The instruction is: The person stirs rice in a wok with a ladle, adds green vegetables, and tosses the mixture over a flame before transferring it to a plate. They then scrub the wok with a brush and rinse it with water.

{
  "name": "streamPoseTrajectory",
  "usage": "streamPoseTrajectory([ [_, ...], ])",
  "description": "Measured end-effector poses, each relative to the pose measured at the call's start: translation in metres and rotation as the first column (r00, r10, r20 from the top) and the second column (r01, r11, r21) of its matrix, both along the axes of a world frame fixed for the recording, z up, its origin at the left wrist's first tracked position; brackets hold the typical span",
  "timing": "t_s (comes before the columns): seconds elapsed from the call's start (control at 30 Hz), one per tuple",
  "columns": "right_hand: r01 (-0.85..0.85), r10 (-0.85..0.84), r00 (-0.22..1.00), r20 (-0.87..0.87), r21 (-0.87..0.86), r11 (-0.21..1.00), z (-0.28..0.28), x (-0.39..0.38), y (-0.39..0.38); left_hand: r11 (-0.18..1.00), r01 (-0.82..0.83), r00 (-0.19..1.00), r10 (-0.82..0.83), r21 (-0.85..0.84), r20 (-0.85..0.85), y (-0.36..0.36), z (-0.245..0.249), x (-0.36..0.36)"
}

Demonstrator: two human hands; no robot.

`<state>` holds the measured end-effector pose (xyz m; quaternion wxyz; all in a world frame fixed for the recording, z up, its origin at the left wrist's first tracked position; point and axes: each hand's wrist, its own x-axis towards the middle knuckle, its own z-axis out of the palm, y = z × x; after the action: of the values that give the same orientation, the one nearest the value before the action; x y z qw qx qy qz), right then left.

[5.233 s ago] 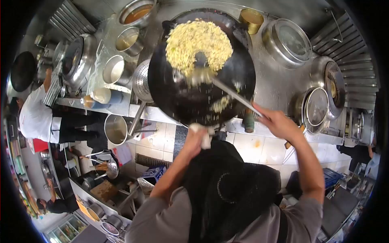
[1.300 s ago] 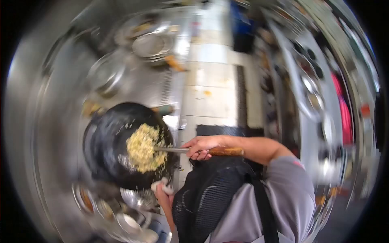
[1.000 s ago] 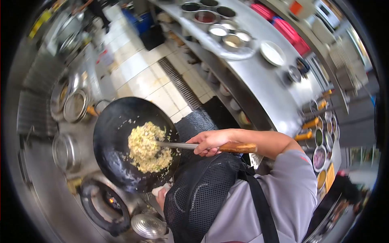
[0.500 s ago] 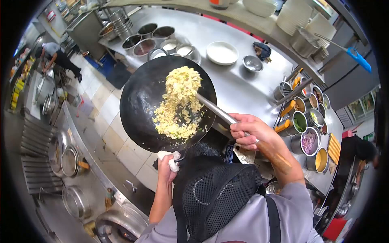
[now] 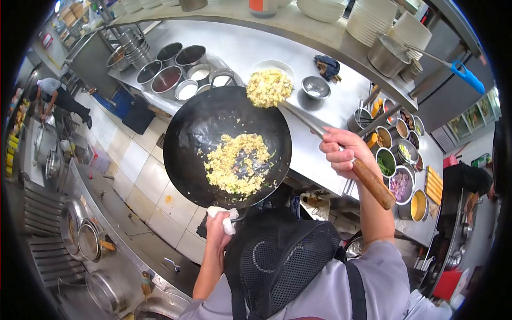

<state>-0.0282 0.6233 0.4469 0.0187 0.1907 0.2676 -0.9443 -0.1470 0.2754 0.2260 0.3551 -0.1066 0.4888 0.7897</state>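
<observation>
My left hand (image 5: 215, 230) is closed around a folded white cloth (image 5: 227, 223) at the near handle of a black wok (image 5: 186, 133), which is held up and tilted. Loose yellow fried rice (image 5: 224, 160) with green bits lies in the wok. Closed on the shaft of a long wok ladle (image 5: 306, 118) is my right hand (image 5: 344, 152); the wooden end sticks out behind it. A heaped mound of rice (image 5: 269, 88) covers the ladle's bowl, raised beyond the wok's far right rim. Partly behind that mound, a white plate (image 5: 286, 67) sits on the steel table.
On the steel table (image 5: 234, 37) stand pots, tubs and a small metal bowl (image 5: 316, 87). Ingredient containers, including chopped red onion (image 5: 400, 184), line the right side. A shelf with stacked plates (image 5: 370, 21) overhangs the back. Other people work far left and far right.
The loaded ladle has moved up and right, out of the wok to in front of the white plate. Less rice remains in the wok. My left hand still holds the wok.
</observation>
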Motion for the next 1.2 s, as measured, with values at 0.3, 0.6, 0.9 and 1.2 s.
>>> streamPoseTrajectory([
  [0.3, 0.011, -0.110, 0.985, 0.136, 0.583, 0.813, -0.073, -0.103, 0.095, 0.986, -0.155, 0.985, 0.158, -0.055, 0.071, 0.025, 0.033, 0.015],
  [0.6, -0.378, -0.379, 0.881, 0.281, 0.902, -0.208, -0.206, -0.128, 0.154, 0.940, -0.284, 0.953, 0.298, -0.189, 0.048, 0.013, 0.042, 0.039],
  [0.9, -0.506, -0.475, 0.837, 0.271, 0.715, -0.483, -0.233, -0.107, 0.173, 0.902, -0.364, 0.919, 0.388, -0.234, 0.068, 0.005, 0.035, 0.046],
  [1.2, -0.119, -0.197, 0.975, 0.101, 0.989, -0.082, -0.206, -0.053, 0.146, 0.920, -0.329, 0.932, 0.352, -0.214, 0.080, -0.007, 0.045, 0.053],
])
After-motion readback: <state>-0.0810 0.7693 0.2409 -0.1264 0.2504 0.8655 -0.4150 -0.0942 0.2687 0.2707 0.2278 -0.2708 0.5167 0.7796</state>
